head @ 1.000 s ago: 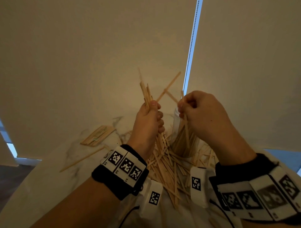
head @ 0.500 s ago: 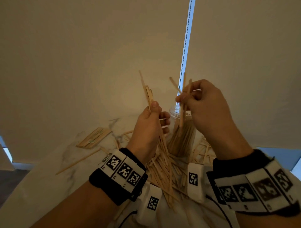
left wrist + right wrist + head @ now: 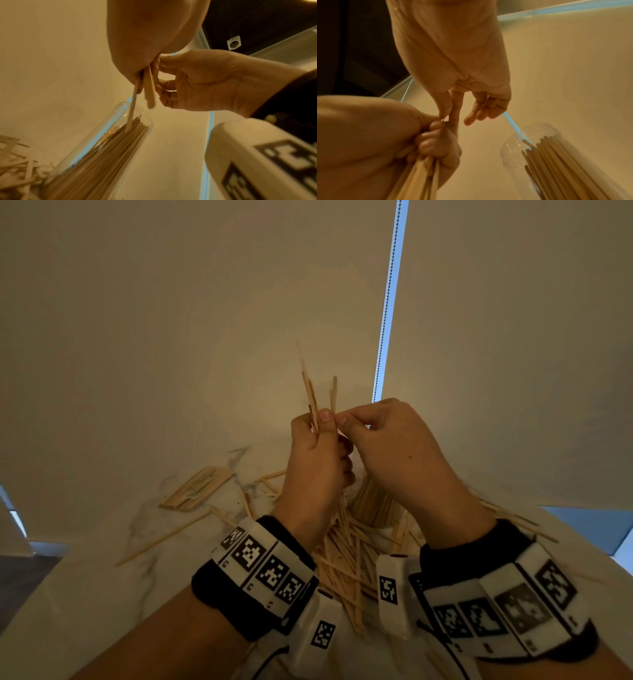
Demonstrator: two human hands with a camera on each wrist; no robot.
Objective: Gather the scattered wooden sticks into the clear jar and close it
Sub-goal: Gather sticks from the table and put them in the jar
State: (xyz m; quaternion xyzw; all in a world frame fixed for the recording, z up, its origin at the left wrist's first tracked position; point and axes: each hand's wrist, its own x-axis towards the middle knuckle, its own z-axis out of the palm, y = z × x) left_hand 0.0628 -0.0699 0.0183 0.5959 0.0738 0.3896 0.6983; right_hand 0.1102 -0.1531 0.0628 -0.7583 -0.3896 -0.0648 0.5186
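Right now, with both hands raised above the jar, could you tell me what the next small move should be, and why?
Probably the right hand should draw the single thin wooden stick it pinches out of the bundle of wooden sticks gripped by the left hand, then lower it into the clear plastic jar, which stands open below and already holds many sticks.

Pale matt wooden sticks, glossy clear plastic jar, smooth white veined marble-look table
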